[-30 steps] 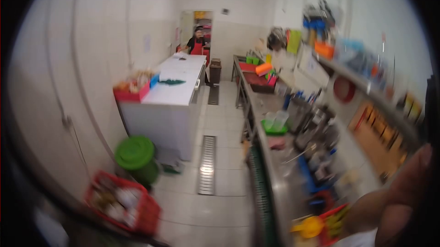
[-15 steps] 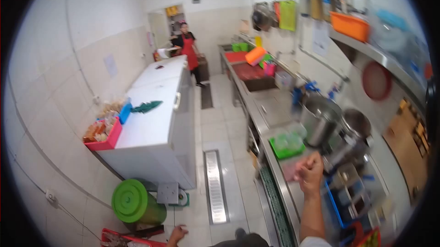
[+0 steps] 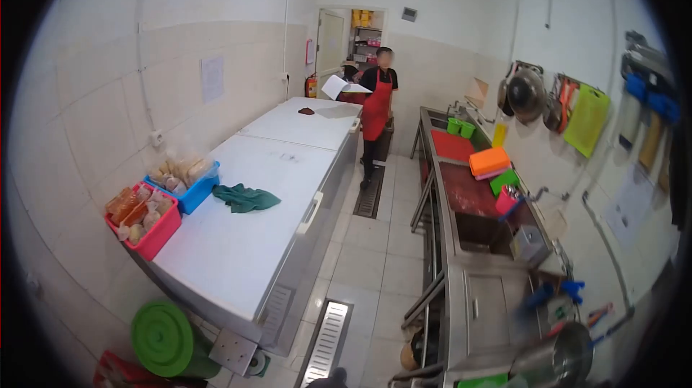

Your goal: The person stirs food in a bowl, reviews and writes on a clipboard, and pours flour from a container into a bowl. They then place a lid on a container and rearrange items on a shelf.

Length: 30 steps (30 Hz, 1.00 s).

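Neither of my hands shows in the head view now. To the left stands a white chest freezer point(image 3: 216, 258). A crumpled green cloth point(image 3: 246, 198) lies on its lid beside a blue basket point(image 3: 193, 197) and a pink basket point(image 3: 155, 233), both holding bagged food. Along the right runs a steel counter point(image 3: 497, 316) with a sink point(image 3: 481, 232). A large steel pot point(image 3: 562, 359), blurred, stands at its near end, partly cut off by the frame.
A person in a red apron point(image 3: 377, 103) stands in the aisle by the far end of the freezer, near white papers. A green lidded bin point(image 3: 162, 337) stands at lower left. Floor drains point(image 3: 328, 341) run along the tiled aisle. Pans point(image 3: 526, 94) hang on the right wall.
My view has swung up and left, and the freezer and aisle fill more of it. Both hands have gone out of frame. The person in the apron appears nearer.
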Tool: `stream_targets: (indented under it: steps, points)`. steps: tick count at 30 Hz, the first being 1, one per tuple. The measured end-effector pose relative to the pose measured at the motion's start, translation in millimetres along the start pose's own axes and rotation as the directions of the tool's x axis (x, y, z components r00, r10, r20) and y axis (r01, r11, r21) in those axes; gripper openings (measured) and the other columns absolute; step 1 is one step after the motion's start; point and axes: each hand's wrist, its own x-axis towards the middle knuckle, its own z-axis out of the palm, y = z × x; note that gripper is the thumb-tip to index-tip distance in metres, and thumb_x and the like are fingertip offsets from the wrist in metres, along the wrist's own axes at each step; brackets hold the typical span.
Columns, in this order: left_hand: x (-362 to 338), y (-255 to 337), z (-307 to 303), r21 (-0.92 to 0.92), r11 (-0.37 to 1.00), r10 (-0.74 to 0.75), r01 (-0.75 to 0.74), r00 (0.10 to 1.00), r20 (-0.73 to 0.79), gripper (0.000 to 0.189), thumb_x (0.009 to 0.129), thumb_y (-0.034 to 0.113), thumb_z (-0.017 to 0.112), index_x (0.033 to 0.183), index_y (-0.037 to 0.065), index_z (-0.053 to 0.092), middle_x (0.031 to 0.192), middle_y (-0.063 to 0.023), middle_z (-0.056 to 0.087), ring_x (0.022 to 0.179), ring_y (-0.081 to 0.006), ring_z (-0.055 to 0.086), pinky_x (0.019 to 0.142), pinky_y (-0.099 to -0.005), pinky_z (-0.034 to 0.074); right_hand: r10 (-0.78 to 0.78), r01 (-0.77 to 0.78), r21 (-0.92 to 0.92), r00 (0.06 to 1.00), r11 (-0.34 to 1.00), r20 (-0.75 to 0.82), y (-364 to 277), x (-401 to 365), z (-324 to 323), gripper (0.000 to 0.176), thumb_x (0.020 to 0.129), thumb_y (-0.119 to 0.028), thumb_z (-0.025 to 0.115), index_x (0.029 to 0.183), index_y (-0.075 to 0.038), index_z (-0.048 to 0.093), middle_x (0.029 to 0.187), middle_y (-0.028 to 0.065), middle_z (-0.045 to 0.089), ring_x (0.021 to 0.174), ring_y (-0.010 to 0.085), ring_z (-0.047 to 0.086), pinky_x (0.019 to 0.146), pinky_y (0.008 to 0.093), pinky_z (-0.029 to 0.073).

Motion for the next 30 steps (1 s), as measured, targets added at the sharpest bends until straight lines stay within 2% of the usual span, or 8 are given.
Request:
stream_targets:
  steps: [9, 13, 19, 21, 23, 24, 26, 30]
  points:
    - [306.9, 453.6, -147.8, 0.177, 0.836, 0.526, -0.519, 0.851, 0.009, 0.05, 0.086, 0.047, 0.061, 0.111, 0.005, 0.067, 0.104, -0.022, 0.067, 0.1, -0.0381, 0.063, 0.088, -0.0441, 0.049, -0.345, 0.213, -0.275, 0.655, 0.938, -0.672, -139.1, 73.9, -217.1, 0.052, 0.099, -0.021, 0.051, 0.146, -0.003, 0.034, 0.148, 0.0159, 0.038, 0.132, 0.0276, 0.043, 0.103, 0.0448, 0.039]
    - [391.5, 609.5, -204.6, -0.047, 0.856, 0.503, -0.515, 0.851, -0.154, 0.039, 0.087, 0.035, 0.067, 0.113, 0.006, 0.067, 0.104, -0.0168, 0.068, 0.095, -0.0198, 0.066, 0.083, -0.0321, 0.052, -0.315, -0.082, -0.544, 0.738, 0.835, -0.596, -205.3, 125.3, -271.4, 0.054, 0.099, -0.02, 0.051, 0.146, -0.003, 0.032, 0.148, 0.0183, 0.035, 0.13, 0.035, 0.044, 0.105, 0.0473, 0.037]
    - [453.1, 676.5, -217.1, 0.03, 0.895, 0.418, -0.445, 0.812, -0.407, 0.052, 0.082, 0.027, 0.074, 0.125, 0.002, 0.059, 0.101, -0.0158, 0.07, 0.094, -0.0164, 0.067, 0.085, -0.0307, 0.051, -0.131, 0.143, 0.142, 0.987, 0.979, -0.091, -369.4, 174.8, -472.7, 0.045, 0.094, -0.013, 0.058, 0.137, -0.004, 0.045, 0.14, 0.0216, 0.046, 0.128, 0.038, 0.045, 0.104, 0.0498, 0.035]
    - [459.2, 662.0, -225.7, -0.295, 0.89, 0.307, -0.348, 0.935, -0.178, 0.039, 0.084, 0.027, 0.07, 0.116, 0.006, 0.067, 0.093, -0.0124, 0.072, 0.085, -0.0184, 0.07, 0.079, -0.0345, 0.054, -0.307, 0.247, -0.313, 0.938, 0.917, -0.16, -426.9, 220.8, -548.7, 0.024, 0.093, -0.014, 0.057, 0.116, -0.006, 0.058, 0.106, 0.008, 0.067, 0.098, 0.0199, 0.064, 0.076, 0.033, 0.051]
    - [486.8, 617.5, -220.2, 0.5, 0.53, 0.834, -0.684, 0.317, -0.451, 0.024, 0.086, 0.008, 0.051, 0.102, 0.003, 0.067, 0.082, -0.0134, 0.067, 0.073, -0.0292, 0.062, 0.07, -0.0428, 0.051, -0.369, 0.39, 0.303, 0.921, 0.869, -0.127, -509.1, 215.5, -622.6, 0.031, 0.091, -0.014, 0.058, 0.122, -0.008, 0.056, 0.112, 0.0076, 0.065, 0.104, 0.0236, 0.063, 0.078, 0.0349, 0.05]
    - [480.0, 605.6, -219.6, -0.123, 0.761, 0.491, -0.637, 0.69, -0.531, 0.029, 0.091, 0.01, 0.042, 0.097, 0.006, 0.07, 0.093, -0.0144, 0.068, 0.085, -0.0355, 0.062, 0.079, -0.0463, 0.05, -0.431, 0.469, 0.357, 0.883, 0.808, -0.184, -566.1, 193.7, -650.0, 0.029, 0.094, -0.019, 0.056, 0.122, -0.009, 0.056, 0.114, 0.0083, 0.064, 0.102, 0.024, 0.064, 0.079, 0.0352, 0.051]
    - [481.5, 582.1, -231.6, -0.058, 0.948, 0.266, -0.314, 0.875, -0.405, 0.024, 0.092, 0.016, 0.049, 0.099, 0.004, 0.069, 0.097, -0.013, 0.068, 0.087, -0.0279, 0.063, 0.081, -0.0397, 0.051, -0.533, 0.558, 0.561, 0.814, 0.612, -0.229, -659.8, 183.1, -717.4, 0.031, 0.096, -0.024, 0.054, 0.124, -0.01, 0.054, 0.118, 0.0104, 0.062, 0.105, 0.0293, 0.064, 0.079, 0.0382, 0.052]
    - [524.0, 598.1, -237.7, -0.223, 0.966, -0.179, 0.131, 0.961, -0.212, 0.026, 0.091, 0.023, 0.052, 0.1, 0.007, 0.07, 0.094, -0.0127, 0.069, 0.084, -0.0264, 0.065, 0.079, -0.0394, 0.051, -0.65, 0.724, 0.547, 0.661, 0.42, -0.375, -780.9, 225.9, -840.0, 0.035, 0.097, -0.03, 0.053, 0.126, -0.01, 0.049, 0.111, 0.0134, 0.063, 0.081, 0.0212, 0.065, 0.067, 0.0293, 0.053]
